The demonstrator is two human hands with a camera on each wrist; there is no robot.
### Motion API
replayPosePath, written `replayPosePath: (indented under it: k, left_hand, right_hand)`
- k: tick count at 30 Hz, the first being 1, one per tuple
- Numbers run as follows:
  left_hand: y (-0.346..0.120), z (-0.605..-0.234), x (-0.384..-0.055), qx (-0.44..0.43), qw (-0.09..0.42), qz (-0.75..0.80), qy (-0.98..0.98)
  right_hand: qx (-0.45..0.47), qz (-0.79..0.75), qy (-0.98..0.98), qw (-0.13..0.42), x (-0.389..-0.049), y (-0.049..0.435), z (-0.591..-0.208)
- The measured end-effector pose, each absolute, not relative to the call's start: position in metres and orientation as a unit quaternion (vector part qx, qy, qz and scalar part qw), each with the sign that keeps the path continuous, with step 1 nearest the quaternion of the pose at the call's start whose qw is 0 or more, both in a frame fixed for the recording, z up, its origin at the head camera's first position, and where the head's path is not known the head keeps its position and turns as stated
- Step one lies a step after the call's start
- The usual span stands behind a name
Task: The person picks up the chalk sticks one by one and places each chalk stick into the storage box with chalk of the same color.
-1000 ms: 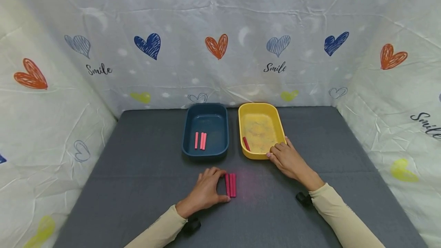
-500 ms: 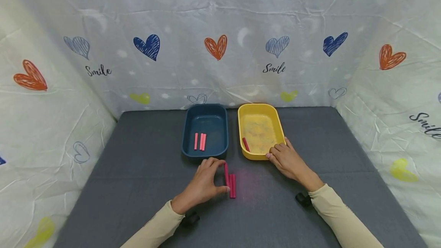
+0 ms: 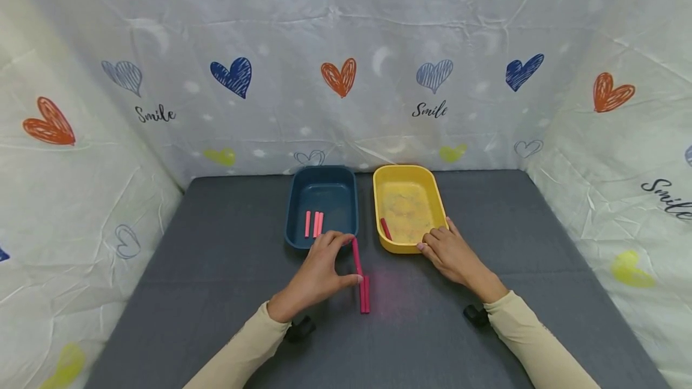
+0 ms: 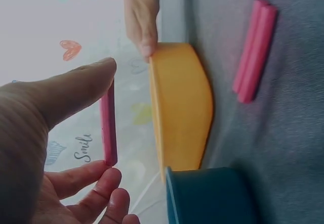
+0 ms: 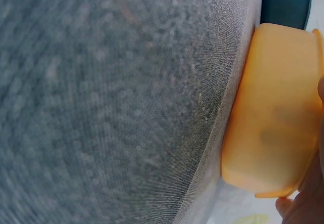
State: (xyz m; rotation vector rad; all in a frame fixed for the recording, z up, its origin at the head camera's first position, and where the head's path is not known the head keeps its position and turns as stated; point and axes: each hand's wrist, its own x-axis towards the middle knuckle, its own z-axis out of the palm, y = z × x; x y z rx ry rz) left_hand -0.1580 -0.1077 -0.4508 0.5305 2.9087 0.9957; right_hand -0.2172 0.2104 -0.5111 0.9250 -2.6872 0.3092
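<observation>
My left hand pinches a dark pink stick end to end between thumb and index finger. In the left wrist view the held stick is raised, and the other fingers are loosely bent. Two matching pink sticks lie side by side on the cloth just below it. My right hand grips the near right corner of a yellow tray, thumb at the front rim. A dark red stick leans inside that tray. Three lighter pink sticks lie in the dark blue tray.
The trays stand next to each other at the back of a grey cloth-covered table. Behind and at both sides hangs a white curtain printed with hearts. Each wrist carries a small black camera.
My left hand has lifted one dark pink stick off the row of three and carried it away from me, toward the gap between the trays. The right hand stays on the yellow tray.
</observation>
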Motion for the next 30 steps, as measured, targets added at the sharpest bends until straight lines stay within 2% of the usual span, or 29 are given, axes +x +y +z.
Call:
replayPosePath:
  k: [15, 30]
  left_hand:
    - [-0.084, -0.433, -0.191, 0.15, 0.015, 0.346, 0.926]
    - [-0.059, -0.439, -0.23, 0.146, 0.02, 0.35, 0.925]
  right_hand:
    - [0.321, 0.107, -0.93, 0.14, -0.217, 0.211, -0.512]
    - [0.315, 0.104, -0.934, 0.133, -0.217, 0.211, -0.51]
